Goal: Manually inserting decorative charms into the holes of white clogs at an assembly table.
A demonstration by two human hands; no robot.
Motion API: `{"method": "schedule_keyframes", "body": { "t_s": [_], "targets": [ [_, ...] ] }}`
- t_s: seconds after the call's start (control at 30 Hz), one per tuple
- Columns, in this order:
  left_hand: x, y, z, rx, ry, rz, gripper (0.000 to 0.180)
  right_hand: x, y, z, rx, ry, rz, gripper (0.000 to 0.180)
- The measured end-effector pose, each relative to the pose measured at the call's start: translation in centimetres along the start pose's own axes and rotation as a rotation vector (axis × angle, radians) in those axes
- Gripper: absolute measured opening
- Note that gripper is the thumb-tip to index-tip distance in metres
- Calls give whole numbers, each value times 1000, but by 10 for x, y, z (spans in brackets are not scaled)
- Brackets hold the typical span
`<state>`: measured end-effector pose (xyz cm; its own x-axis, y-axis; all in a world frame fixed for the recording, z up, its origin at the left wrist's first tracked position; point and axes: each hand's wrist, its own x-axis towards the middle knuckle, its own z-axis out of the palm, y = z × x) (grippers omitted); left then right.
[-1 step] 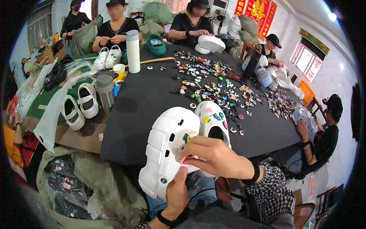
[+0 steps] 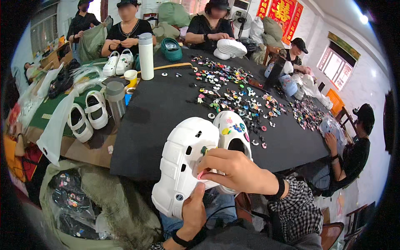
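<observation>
A white clog (image 2: 173, 166) is tilted on its side at the near edge of the table, with oval holes showing along it. My left hand (image 2: 193, 212) is closed round its lower end, the thumb on top. Pinched between the fingertips of my right hand (image 2: 237, 171) is a small pink charm (image 2: 201, 174), held against the clog's surface. A green charm (image 2: 203, 150) shows just above those fingers. Right beside stands a second white clog (image 2: 227, 130), with several colourful charms on its toe; my right hand partly covers it.
Several loose charms (image 2: 233, 100) spread over the black tabletop (image 2: 146, 121). To the left stand a grey tumbler (image 2: 115, 102), a white bottle (image 2: 146, 58), a yellow cup (image 2: 131, 76) and white strapped shoes (image 2: 96, 110). A green sack (image 2: 121, 204) sits at lower left. Several people work around the table.
</observation>
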<state>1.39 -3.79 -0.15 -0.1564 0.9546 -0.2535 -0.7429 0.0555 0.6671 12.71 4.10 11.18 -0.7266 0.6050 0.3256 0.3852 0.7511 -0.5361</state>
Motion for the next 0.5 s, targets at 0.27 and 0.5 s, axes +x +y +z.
{"method": "schedule_keyframes", "body": {
  "t_s": [0.27,0.5],
  "targets": [
    [1,1,-2,-31,-26,28,40,18,0,-5,-159,-122,-82,12],
    [0,2,-1,-17,-17,57,37,12,0,-5,-303,-182,-95,13]
  ]
}}
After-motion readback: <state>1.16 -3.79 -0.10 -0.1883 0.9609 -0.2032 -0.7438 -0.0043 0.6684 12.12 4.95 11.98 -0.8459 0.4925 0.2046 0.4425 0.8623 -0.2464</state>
